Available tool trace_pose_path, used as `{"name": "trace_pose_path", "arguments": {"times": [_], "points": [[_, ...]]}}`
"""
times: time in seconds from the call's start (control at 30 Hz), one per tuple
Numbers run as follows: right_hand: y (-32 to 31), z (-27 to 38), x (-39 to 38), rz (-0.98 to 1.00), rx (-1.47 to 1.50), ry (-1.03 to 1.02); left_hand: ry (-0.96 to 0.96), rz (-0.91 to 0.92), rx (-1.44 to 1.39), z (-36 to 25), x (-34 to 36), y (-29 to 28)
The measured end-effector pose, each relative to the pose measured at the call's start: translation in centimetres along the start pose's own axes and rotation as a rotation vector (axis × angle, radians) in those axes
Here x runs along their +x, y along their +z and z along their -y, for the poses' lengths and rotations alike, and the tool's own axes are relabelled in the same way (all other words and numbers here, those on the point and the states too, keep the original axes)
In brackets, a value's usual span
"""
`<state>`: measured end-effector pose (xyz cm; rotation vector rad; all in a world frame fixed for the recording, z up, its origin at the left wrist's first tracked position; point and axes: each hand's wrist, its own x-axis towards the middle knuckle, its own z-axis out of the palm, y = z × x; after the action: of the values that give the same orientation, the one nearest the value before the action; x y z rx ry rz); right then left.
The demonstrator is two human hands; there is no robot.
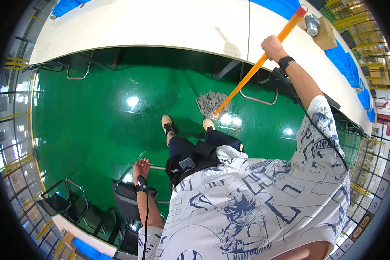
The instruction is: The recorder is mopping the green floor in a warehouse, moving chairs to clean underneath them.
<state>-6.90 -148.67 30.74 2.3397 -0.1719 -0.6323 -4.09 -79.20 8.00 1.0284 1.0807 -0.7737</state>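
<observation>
My right hand (272, 47) grips the upper part of an orange mop handle (251, 74) with a red cap at its top. The handle slants down to a grey string mop head (210, 104), which rests on the green floor (95, 130) just beyond my shoes (169, 125). My left hand (141, 168) hangs at the lower left with loosely curled fingers apart and nothing in them, near the metal frame and dark seat of a chair (125, 195).
A long white table (138, 26) curves across the front, bearing blue bins (342, 60), a cardboard box (325, 39) and a silver motor-like object (312, 24). Chair frames (78, 73) sit beneath it. More chairs (65, 199) and another table (86, 234) are behind me at left.
</observation>
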Motion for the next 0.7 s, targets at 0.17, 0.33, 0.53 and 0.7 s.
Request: {"name": "trace_pose_path", "arguments": {"times": [0.17,0.33,0.53,0.7], "points": [[-8.9,-5.3,-0.2,0.030,-0.015,0.074,0.167,0.040,-0.089,-3.1,6.8,-1.4],[-13.3,-9.1,-4.1,0.107,-0.126,0.213,0.161,0.050,0.066,-8.1,9.0,11.1],[-16.9,-7.1,-13.5,-0.065,-0.046,0.339,0.273,0.385,0.163,-10.2,6.7,19.7],[-0.9,5.5,-23.5,-0.036,0.152,0.482,0.031,0.551,0.509,-5.6,6.5,24.6]]}}
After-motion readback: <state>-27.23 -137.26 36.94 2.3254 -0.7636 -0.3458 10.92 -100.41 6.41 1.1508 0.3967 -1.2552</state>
